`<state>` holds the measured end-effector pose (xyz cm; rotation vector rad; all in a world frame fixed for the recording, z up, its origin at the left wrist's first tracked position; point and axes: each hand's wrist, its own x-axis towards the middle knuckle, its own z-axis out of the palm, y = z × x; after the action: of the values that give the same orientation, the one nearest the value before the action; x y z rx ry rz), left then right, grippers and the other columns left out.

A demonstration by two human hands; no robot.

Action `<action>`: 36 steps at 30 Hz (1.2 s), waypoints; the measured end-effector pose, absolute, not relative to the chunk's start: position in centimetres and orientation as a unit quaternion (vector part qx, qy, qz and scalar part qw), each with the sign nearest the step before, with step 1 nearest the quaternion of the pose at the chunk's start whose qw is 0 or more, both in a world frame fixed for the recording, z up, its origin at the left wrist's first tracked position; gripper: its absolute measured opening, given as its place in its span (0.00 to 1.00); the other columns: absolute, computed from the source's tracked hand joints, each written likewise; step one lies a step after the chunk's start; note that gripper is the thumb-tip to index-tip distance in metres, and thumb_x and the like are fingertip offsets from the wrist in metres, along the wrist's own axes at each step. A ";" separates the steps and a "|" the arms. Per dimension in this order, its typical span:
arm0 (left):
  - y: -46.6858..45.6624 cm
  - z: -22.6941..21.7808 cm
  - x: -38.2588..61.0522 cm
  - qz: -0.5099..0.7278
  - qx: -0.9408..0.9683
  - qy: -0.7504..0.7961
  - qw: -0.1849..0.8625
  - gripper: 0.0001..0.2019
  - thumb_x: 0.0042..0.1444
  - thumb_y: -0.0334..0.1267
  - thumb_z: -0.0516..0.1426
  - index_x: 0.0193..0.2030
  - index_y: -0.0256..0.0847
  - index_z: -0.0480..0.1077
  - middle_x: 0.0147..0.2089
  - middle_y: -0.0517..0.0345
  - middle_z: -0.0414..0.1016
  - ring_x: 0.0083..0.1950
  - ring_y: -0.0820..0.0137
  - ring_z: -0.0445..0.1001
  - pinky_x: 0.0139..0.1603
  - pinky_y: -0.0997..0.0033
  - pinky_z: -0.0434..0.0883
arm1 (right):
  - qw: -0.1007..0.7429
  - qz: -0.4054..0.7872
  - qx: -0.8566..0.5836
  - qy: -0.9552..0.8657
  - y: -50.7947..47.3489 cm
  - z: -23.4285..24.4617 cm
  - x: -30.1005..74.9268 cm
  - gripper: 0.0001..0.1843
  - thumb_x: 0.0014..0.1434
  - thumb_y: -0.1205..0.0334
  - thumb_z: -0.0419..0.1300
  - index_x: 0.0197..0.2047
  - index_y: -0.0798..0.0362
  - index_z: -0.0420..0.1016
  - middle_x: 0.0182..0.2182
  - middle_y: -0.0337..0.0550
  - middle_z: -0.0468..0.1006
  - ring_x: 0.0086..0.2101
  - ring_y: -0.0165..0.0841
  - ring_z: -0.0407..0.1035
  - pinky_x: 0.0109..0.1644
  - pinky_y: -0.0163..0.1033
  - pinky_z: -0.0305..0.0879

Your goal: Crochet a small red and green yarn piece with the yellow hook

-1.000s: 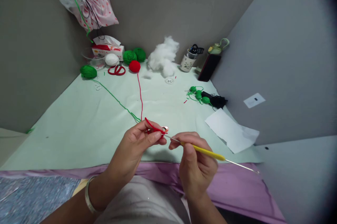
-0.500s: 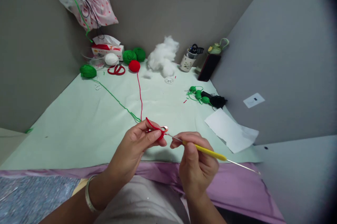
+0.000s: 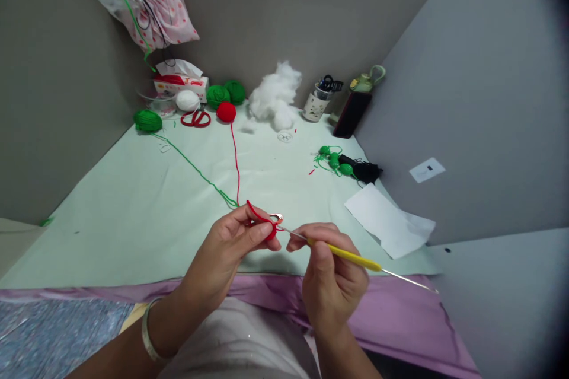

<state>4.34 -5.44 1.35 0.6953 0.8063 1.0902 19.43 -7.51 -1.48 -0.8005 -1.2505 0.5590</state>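
Note:
My left hand (image 3: 240, 236) pinches a small piece of red crochet (image 3: 271, 232) between thumb and fingers, and a red strand runs over its index finger. A metal stitch marker (image 3: 277, 217) sits at the piece's upper edge. In my right hand (image 3: 333, 266) is a crochet hook with a yellow handle (image 3: 349, 255), gripped like a pen. The hook's thin tip meets the red piece; the exact loop is too small to make out. Red yarn (image 3: 236, 159) leads from my left hand back to a red yarn ball (image 3: 226, 112).
Green yarn balls (image 3: 218, 96), a white ball (image 3: 187, 100), red-handled scissors (image 3: 195, 118) and a tissue box (image 3: 182, 85) stand at the back left. White stuffing (image 3: 275, 97) and a cup (image 3: 316, 103) are behind. Green crochet pieces (image 3: 334, 159) and white paper (image 3: 391, 222) lie right.
The hook's tip has shifted very slightly at the red piece, and a short loop of red yarn now shows beside it. Both hands otherwise stay in place.

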 end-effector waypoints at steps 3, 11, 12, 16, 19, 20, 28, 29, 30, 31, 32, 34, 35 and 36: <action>-5.5 1.4 4.3 0.494 0.314 0.369 0.722 0.08 0.57 0.41 0.71 0.35 0.41 0.80 0.31 0.62 0.80 0.34 0.72 0.80 0.43 0.74 0.75 | 0.695 0.252 -0.368 -0.564 -7.6 -1.4 19.5 0.12 0.72 0.68 0.58 0.49 0.47 0.82 0.35 0.40 0.81 0.32 0.32 0.76 0.34 0.40 0.75; -5.5 1.5 4.4 0.496 0.321 0.369 0.717 0.08 0.56 0.41 0.72 0.35 0.41 0.80 0.31 0.62 0.79 0.34 0.71 0.79 0.43 0.72 0.75 | 0.692 0.252 -0.366 -0.569 -7.6 -1.4 19.4 0.12 0.72 0.68 0.57 0.49 0.47 0.82 0.35 0.40 0.81 0.33 0.31 0.76 0.35 0.39 0.75; -5.4 1.5 4.4 0.497 0.322 0.368 0.717 0.08 0.56 0.41 0.71 0.35 0.40 0.80 0.31 0.62 0.79 0.34 0.71 0.79 0.43 0.72 0.75 | 0.691 0.255 -0.367 -0.568 -7.6 -1.5 19.4 0.12 0.72 0.69 0.57 0.49 0.47 0.82 0.36 0.40 0.81 0.33 0.31 0.76 0.35 0.39 0.75; -5.5 1.4 4.6 0.495 0.326 0.358 0.722 0.08 0.57 0.40 0.71 0.34 0.40 0.79 0.33 0.61 0.79 0.34 0.71 0.79 0.43 0.72 0.75 | 0.695 0.249 -0.370 -0.564 -7.5 -1.5 19.3 0.12 0.72 0.69 0.57 0.48 0.47 0.82 0.36 0.40 0.81 0.32 0.31 0.76 0.36 0.39 0.75; -5.6 1.3 4.7 0.478 0.322 0.338 0.744 0.08 0.57 0.38 0.71 0.34 0.40 0.78 0.38 0.60 0.80 0.34 0.73 0.79 0.43 0.72 0.76 | 0.693 0.231 -0.377 -0.570 -7.4 -1.5 19.3 0.12 0.72 0.68 0.57 0.48 0.47 0.82 0.36 0.40 0.81 0.33 0.32 0.76 0.38 0.42 0.77; -5.7 1.3 4.8 0.471 0.317 0.331 0.754 0.08 0.57 0.38 0.71 0.35 0.40 0.78 0.39 0.59 0.80 0.34 0.73 0.79 0.42 0.72 0.76 | 0.691 0.226 -0.382 -0.571 -7.3 -1.5 19.4 0.11 0.72 0.68 0.58 0.48 0.47 0.82 0.36 0.41 0.81 0.33 0.33 0.77 0.39 0.43 0.77; -5.7 1.4 4.7 0.474 0.277 0.327 0.770 0.07 0.59 0.38 0.70 0.38 0.41 0.77 0.38 0.60 0.79 0.36 0.72 0.79 0.43 0.72 0.78 | 0.680 0.228 -0.396 -0.574 -7.3 -1.4 19.5 0.11 0.72 0.68 0.58 0.47 0.47 0.82 0.35 0.40 0.82 0.34 0.33 0.77 0.38 0.41 0.76; -5.7 1.4 4.7 0.473 0.276 0.325 0.771 0.07 0.59 0.38 0.70 0.39 0.41 0.77 0.38 0.60 0.79 0.35 0.72 0.79 0.43 0.72 0.78 | 0.678 0.228 -0.396 -0.577 -7.4 -1.5 19.5 0.11 0.72 0.68 0.58 0.47 0.47 0.82 0.35 0.40 0.82 0.35 0.34 0.77 0.39 0.42 0.76; -5.7 1.3 4.7 0.472 0.274 0.323 0.773 0.08 0.59 0.38 0.70 0.40 0.41 0.77 0.37 0.60 0.79 0.35 0.72 0.79 0.43 0.72 0.78 | 0.675 0.229 -0.396 -0.578 -7.4 -1.5 19.6 0.12 0.72 0.68 0.58 0.47 0.47 0.82 0.35 0.40 0.82 0.35 0.34 0.77 0.40 0.43 0.76; -5.7 1.3 4.7 0.471 0.272 0.322 0.775 0.08 0.59 0.38 0.70 0.40 0.41 0.77 0.37 0.60 0.79 0.35 0.72 0.79 0.42 0.72 0.78 | 0.673 0.230 -0.397 -0.579 -7.4 -1.5 19.6 0.12 0.72 0.68 0.58 0.47 0.47 0.82 0.34 0.40 0.82 0.35 0.34 0.77 0.41 0.43 0.76; -5.7 1.2 4.7 0.471 0.271 0.320 0.776 0.08 0.59 0.38 0.70 0.40 0.40 0.78 0.36 0.59 0.79 0.34 0.72 0.79 0.41 0.72 0.78 | 0.672 0.232 -0.398 -0.580 -7.4 -1.5 19.6 0.12 0.72 0.68 0.57 0.47 0.47 0.82 0.34 0.40 0.82 0.35 0.34 0.77 0.40 0.43 0.76; -5.6 1.0 4.6 0.474 0.263 0.319 0.777 0.09 0.58 0.38 0.71 0.40 0.39 0.78 0.35 0.59 0.80 0.33 0.73 0.79 0.40 0.73 0.78 | 0.674 0.232 -0.399 -0.576 -7.4 -1.4 19.6 0.11 0.72 0.68 0.58 0.47 0.47 0.82 0.35 0.41 0.82 0.35 0.34 0.77 0.38 0.42 0.76; -5.6 1.0 4.6 0.477 0.257 0.320 0.777 0.09 0.57 0.38 0.71 0.39 0.38 0.78 0.35 0.59 0.80 0.32 0.73 0.79 0.39 0.74 0.78 | 0.677 0.231 -0.400 -0.573 -7.4 -1.4 19.6 0.11 0.72 0.68 0.58 0.47 0.47 0.83 0.35 0.41 0.82 0.34 0.33 0.77 0.37 0.41 0.75; -5.6 0.9 4.5 0.479 0.251 0.321 0.777 0.09 0.57 0.37 0.71 0.38 0.38 0.78 0.35 0.59 0.80 0.31 0.74 0.79 0.39 0.74 0.78 | 0.679 0.230 -0.400 -0.570 -7.3 -1.4 19.5 0.11 0.71 0.68 0.58 0.47 0.47 0.83 0.35 0.40 0.82 0.33 0.32 0.77 0.36 0.40 0.75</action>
<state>4.52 -5.56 0.92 0.5422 0.6951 1.0364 19.54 -7.35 -1.35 -0.8987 -1.2810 0.5160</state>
